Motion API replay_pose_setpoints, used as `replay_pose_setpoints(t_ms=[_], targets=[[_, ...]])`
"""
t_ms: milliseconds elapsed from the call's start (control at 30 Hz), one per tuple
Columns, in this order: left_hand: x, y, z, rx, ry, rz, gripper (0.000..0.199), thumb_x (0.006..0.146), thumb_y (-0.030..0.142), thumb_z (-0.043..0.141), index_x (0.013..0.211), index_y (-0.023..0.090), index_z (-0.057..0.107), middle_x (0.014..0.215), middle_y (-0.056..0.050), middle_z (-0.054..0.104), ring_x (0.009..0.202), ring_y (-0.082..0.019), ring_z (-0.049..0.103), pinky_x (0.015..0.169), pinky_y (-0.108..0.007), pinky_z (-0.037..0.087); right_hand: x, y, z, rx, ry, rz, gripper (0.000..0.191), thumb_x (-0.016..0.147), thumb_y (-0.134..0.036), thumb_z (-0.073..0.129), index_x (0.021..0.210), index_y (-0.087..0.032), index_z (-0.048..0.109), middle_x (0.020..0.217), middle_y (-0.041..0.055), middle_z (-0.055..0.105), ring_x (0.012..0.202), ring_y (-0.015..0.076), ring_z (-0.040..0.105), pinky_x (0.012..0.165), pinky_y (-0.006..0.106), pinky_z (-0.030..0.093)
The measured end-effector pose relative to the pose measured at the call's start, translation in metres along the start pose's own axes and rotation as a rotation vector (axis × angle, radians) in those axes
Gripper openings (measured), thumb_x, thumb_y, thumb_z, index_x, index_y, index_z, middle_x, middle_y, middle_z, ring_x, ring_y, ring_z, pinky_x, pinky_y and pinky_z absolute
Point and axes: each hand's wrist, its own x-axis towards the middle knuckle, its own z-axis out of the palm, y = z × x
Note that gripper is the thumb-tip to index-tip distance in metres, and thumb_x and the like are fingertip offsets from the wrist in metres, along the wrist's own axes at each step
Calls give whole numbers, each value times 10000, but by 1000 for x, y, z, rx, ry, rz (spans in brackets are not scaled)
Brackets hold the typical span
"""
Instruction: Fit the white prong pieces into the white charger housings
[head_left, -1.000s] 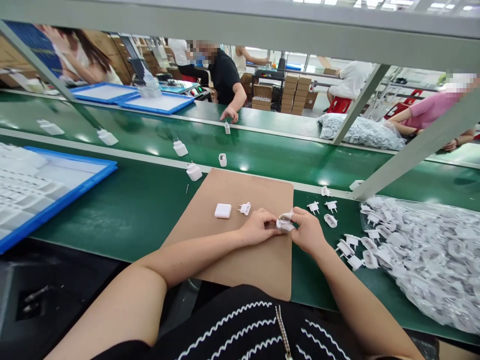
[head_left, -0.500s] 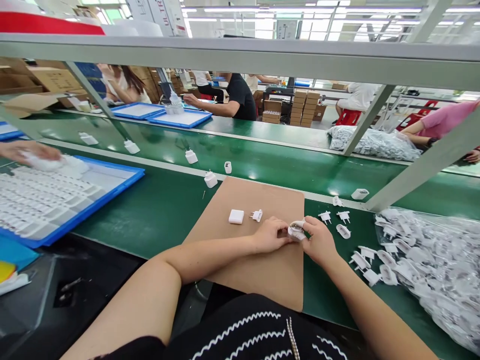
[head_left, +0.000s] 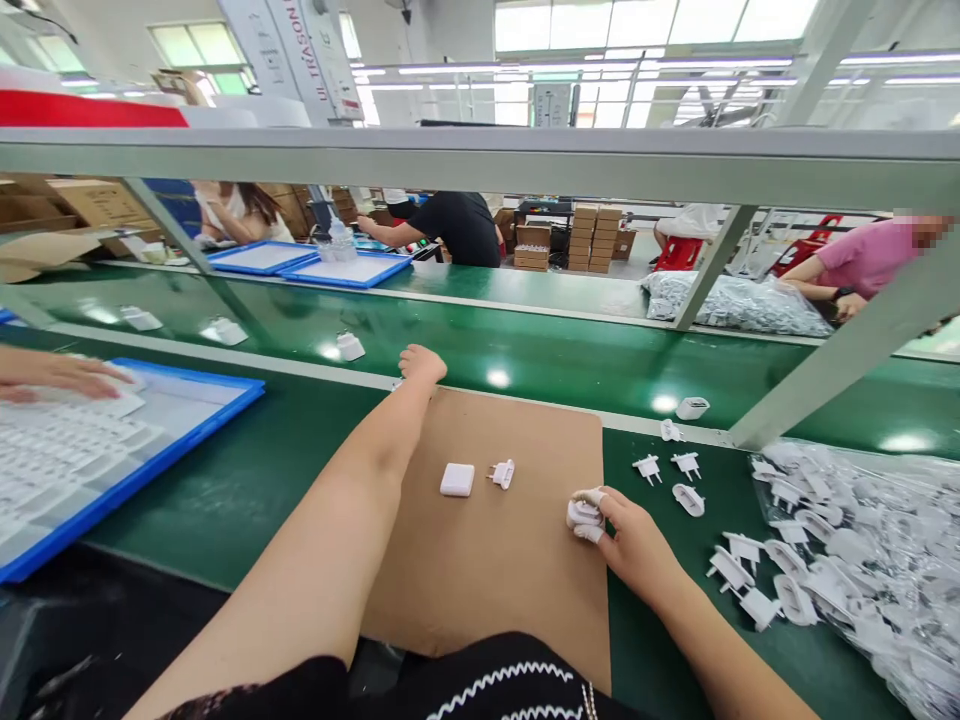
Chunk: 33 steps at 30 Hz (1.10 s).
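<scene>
My left hand [head_left: 422, 365] is stretched to the far edge of the cardboard sheet [head_left: 487, 580], at the border of the green belt. Its fingers are curled, and what they hold, if anything, is hidden; a bit of white shows just beside it. My right hand [head_left: 622, 525], with white covers on thumb and forefinger, grips a white charger [head_left: 583, 513] over the sheet's right edge. A white square charger body [head_left: 457, 480] and a white two-pin plug piece [head_left: 502, 474] lie on the cardboard between my arms.
Loose plug pieces [head_left: 688, 499] lie right of the sheet, beside a clear bag [head_left: 847, 540] full of them. White chargers [head_left: 350, 346] sit on the belt [head_left: 540, 360]. At left, a co-worker's hand [head_left: 60, 375] is over a blue-rimmed tray [head_left: 247, 392]. A slanted post [head_left: 817, 365] stands at right.
My left hand has left the right hand and reached forward and left to the belt's border. The right hand keeps the charger. Chargers on the belt have shifted left; the view has tilted up.
</scene>
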Motion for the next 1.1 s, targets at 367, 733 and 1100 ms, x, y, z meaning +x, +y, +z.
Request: replay_pose_setpoints(t_ms=[367, 733, 1100], targets=[[-79, 44, 17, -62, -195, 477, 408, 886, 150, 577, 1283, 171, 669, 1358, -107, 684, 1255, -262, 616, 1104, -345, 478, -4, -1, 0, 31, 78, -17, 350, 838, -76, 565, 1120, -241, 689, 1022, 63, 733, 898, 226, 701, 764, 330, 554], [-249, 32, 47, -269, -230, 968, 568, 913, 192, 626, 1470, 164, 519, 1475, -174, 576, 1395, -339, 507, 1195, -555, 402, -4, -6, 0, 454, 274, 162, 318, 752, -307, 818, 1056, -229, 769, 1033, 77, 794, 913, 253, 754, 821, 396, 640], [-292, 41, 88, -1014, -619, 586, 359, 933, 337, 691, 1244, 158, 706, 1117, -95, 748, 931, -194, 674, 849, -326, 548, -3, -7, -2, 550, 175, 175, 328, 806, -385, 823, 1101, -256, 759, 1147, 85, 741, 1084, 273, 710, 983, 461, 589]])
